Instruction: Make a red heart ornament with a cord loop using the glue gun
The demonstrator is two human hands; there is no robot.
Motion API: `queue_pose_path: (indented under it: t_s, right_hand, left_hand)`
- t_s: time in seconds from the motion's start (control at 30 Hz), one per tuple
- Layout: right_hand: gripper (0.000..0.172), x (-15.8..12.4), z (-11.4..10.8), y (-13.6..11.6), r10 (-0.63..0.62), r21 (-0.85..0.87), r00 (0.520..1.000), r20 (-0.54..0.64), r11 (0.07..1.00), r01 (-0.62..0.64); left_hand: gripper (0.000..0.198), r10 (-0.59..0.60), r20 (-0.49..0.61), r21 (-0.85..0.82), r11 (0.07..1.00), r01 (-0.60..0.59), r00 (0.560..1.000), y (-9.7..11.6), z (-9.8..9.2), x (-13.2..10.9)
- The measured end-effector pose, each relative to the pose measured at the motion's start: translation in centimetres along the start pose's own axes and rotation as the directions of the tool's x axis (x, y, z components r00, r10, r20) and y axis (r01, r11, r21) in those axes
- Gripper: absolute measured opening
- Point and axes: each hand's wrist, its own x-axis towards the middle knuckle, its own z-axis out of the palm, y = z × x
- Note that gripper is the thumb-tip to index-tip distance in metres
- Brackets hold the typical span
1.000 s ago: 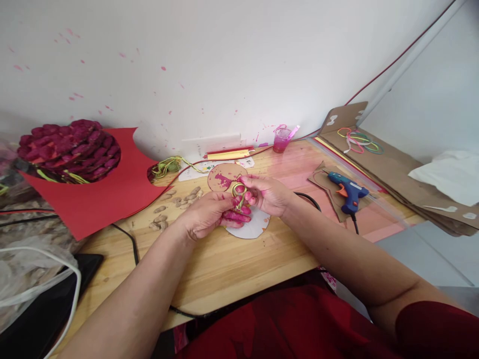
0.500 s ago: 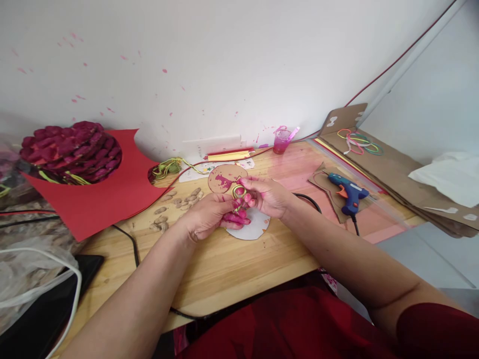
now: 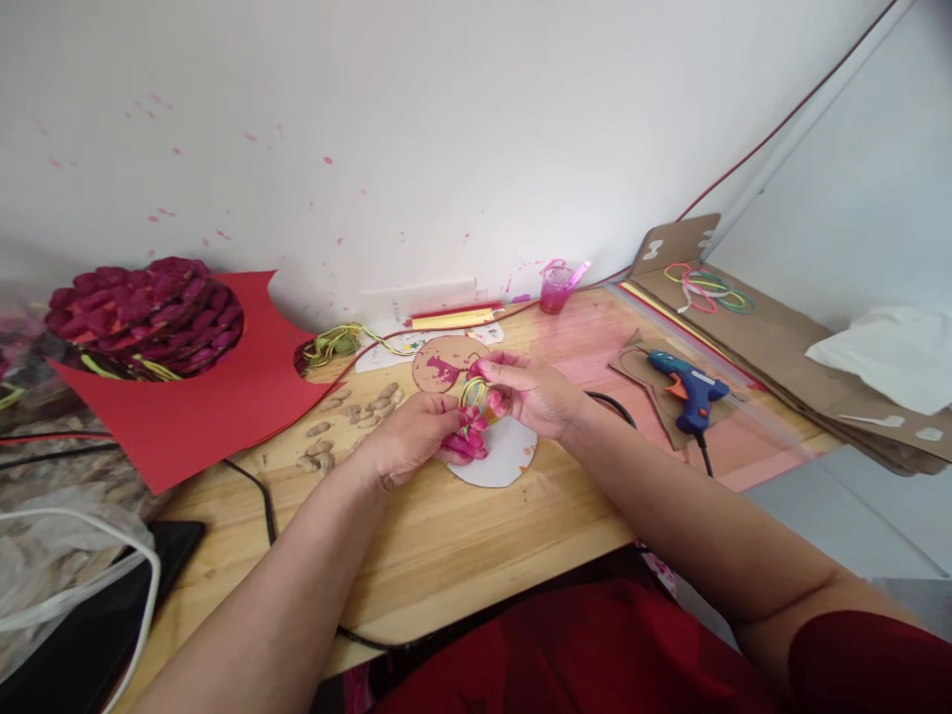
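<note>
Both hands meet over the middle of the table, their fingertips stained pink. Between them is a small loop of yellow-green yarn. My left hand is closed on its lower end; bright pink shapes there may be stained fingers or small painted pieces, I cannot tell which. My right hand pinches the loop's upper side with thumb and fingers. Beneath the hands lies a white cardboard disc, partly covered. Just behind sits a brown cardboard disc blotched with pink paint.
Several peanuts lie left of the hands. A red sheet, a ball of yarn and a magenta layered piece are farther left. A cup of pink paint stands behind; a blue glue gun rests on cardboard at right.
The yarn loop looks wider and more drawn out between my hands. My left fingers have turned slightly. The view has shifted a little.
</note>
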Motion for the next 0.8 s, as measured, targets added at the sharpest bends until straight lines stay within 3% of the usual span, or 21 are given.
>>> queue_pose_path:
  t_s: [0.2,0.4,0.5,0.6,0.7,0.8]
  right_hand:
    - [0.031,-0.6,-0.1,-0.6,-0.084,-0.029,0.988,0.126,0.996,0.088]
    - [0.032,-0.8,0.0,-0.6,-0.089,-0.046,0.98,0.176,0.994,0.098]
    - [0.03,-0.9,0.0,-0.8,-0.07,-0.066,0.983,0.173,0.994,0.082]
    - [0.027,-1.0,-0.1,-1.2,-0.042,-0.071,0.985,0.166,0.996,0.055]
    - [0.025,-1.2,-0.2,-1.7,-0.032,-0.058,0.986,0.165,0.997,0.042]
    - [0.025,-1.2,-0.3,-2.0,-0.012,-0.075,0.983,0.183,0.997,0.026]
  left_hand:
    - [0.028,0.094,-0.057,0.282,0.957,-0.075,0.994,0.1,0.4,-0.2]
    - [0.026,0.186,-0.042,0.541,0.83,-0.134,0.982,-0.5,0.5,-0.2]
    - [0.025,0.179,-0.005,0.537,0.83,-0.148,0.984,-0.7,0.7,-0.1]
    - [0.024,0.145,0.052,0.412,0.898,-0.154,0.988,-0.3,0.8,-0.4]
    - [0.02,0.187,0.109,0.336,0.917,-0.213,0.976,0.5,0.4,-0.7]
    - [0.024,0.314,0.001,0.325,0.898,-0.298,0.949,1.1,-0.5,-0.9]
